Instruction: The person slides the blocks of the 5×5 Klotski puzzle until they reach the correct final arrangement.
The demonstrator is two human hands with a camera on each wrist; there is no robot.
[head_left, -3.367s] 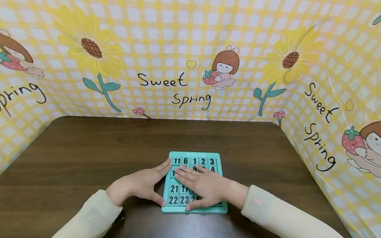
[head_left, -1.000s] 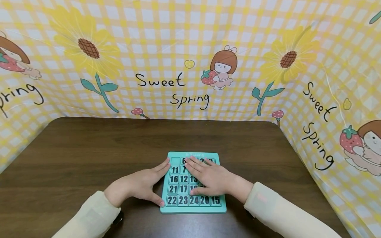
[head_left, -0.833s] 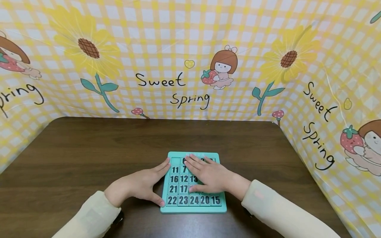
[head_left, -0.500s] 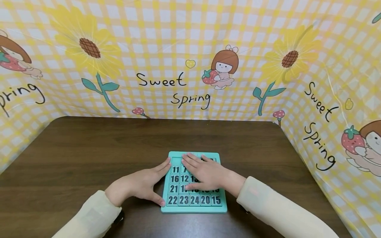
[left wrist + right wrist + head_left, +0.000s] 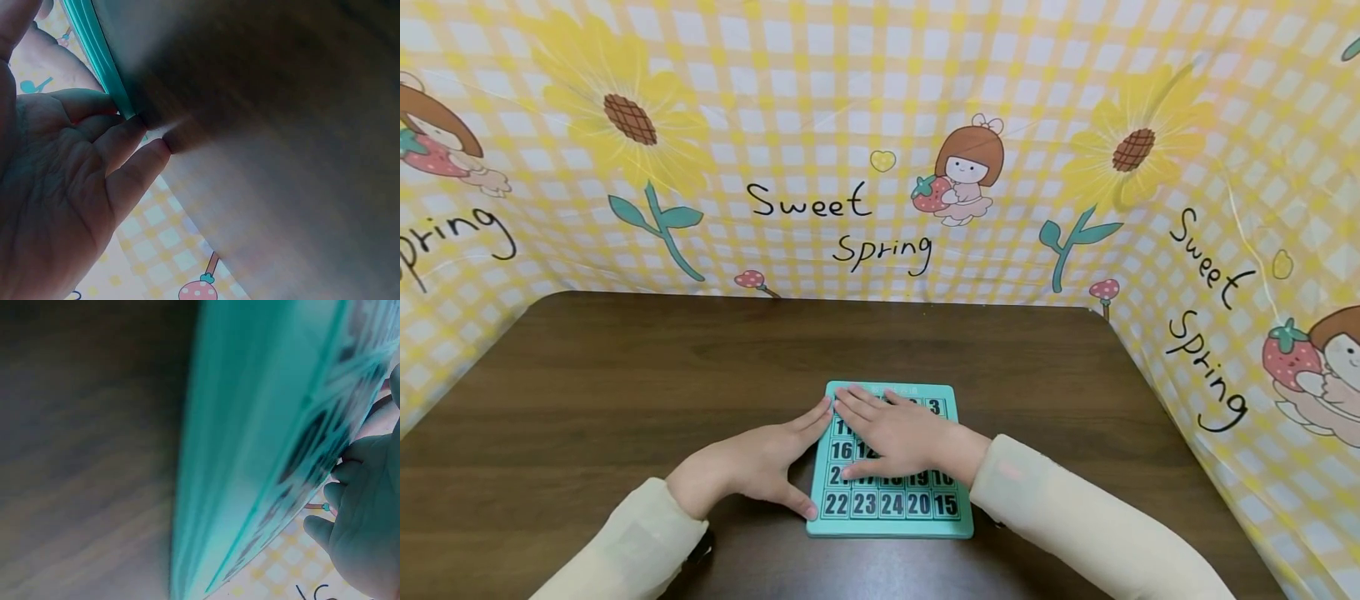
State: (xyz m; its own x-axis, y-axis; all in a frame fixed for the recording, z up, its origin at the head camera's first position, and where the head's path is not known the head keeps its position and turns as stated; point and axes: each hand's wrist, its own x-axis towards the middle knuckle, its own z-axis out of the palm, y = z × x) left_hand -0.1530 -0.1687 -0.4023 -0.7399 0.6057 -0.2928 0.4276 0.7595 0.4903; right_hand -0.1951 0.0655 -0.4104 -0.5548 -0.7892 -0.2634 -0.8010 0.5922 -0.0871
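Observation:
A turquoise number sliding puzzle (image 5: 891, 527) lies flat on the table, its black-numbered tiles in rows. My left hand (image 5: 752, 463) steadies it, fingertips at the upper left edge and thumb on the lower left corner. In the left wrist view the fingertips of this hand (image 5: 59, 181) meet the puzzle's side (image 5: 94, 56). My right hand (image 5: 898, 437) lies over the upper tiles, fairly straight fingers reaching the top left corner. It hides most of the top rows, including whatever sits in the top left slot. The bottom row (image 5: 891, 504) reads 22, 23, 24, 20, 15.
The brown wooden table (image 5: 700, 342) spreads around the puzzle. A yellow checked cloth (image 5: 820, 100) with printed sunflowers and figures stands up along the back and both sides.
Earlier, 11, 16 and 21 shifted down the left column, leaving the top left slot bare. Since then my right hand has slid left over that slot. My left hand has stayed put.

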